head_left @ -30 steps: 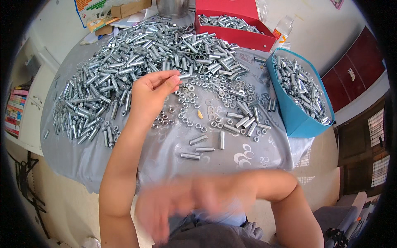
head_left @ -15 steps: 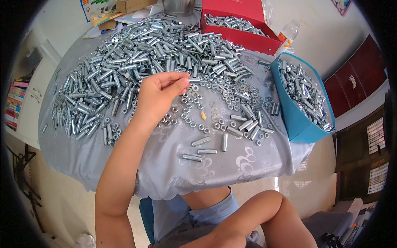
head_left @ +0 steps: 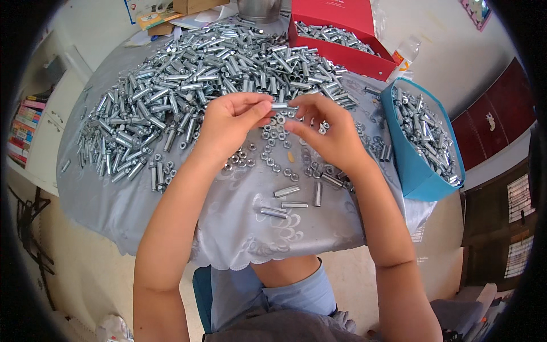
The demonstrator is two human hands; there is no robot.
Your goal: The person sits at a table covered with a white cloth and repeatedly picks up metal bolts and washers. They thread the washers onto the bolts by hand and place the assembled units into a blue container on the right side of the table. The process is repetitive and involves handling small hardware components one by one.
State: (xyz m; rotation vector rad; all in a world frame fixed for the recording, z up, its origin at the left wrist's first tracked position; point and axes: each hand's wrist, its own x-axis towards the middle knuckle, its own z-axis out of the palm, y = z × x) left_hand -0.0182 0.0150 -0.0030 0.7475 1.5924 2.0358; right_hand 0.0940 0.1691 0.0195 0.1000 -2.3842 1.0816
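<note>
Between the thumb and fingers of my left hand [head_left: 242,114] is a short shiny metal sleeve [head_left: 281,106], lying level over the table. Facing its right end is my right hand [head_left: 327,128], thumb and forefinger apart; whether a fingertip touches the sleeve I cannot tell. Below the hands lie loose hex nuts [head_left: 270,137] and a small yellowish piece [head_left: 290,156]. Nearer the table's front edge are several loose sleeves [head_left: 286,191]. A large heap of metal sleeves and bolts [head_left: 188,85] spreads behind and left of my hands.
A grey patterned cloth [head_left: 228,222] covers the round table. At the right stands a blue fabric bin [head_left: 421,179] full of bolts. Behind it are a red box [head_left: 364,62] with metal parts, a clear bottle [head_left: 405,54] and a metal pot [head_left: 259,10].
My right arm has come up from my lap, bringing the right hand to the sleeve's right end. My left hand still holds the sleeve. The view has shifted slightly.
</note>
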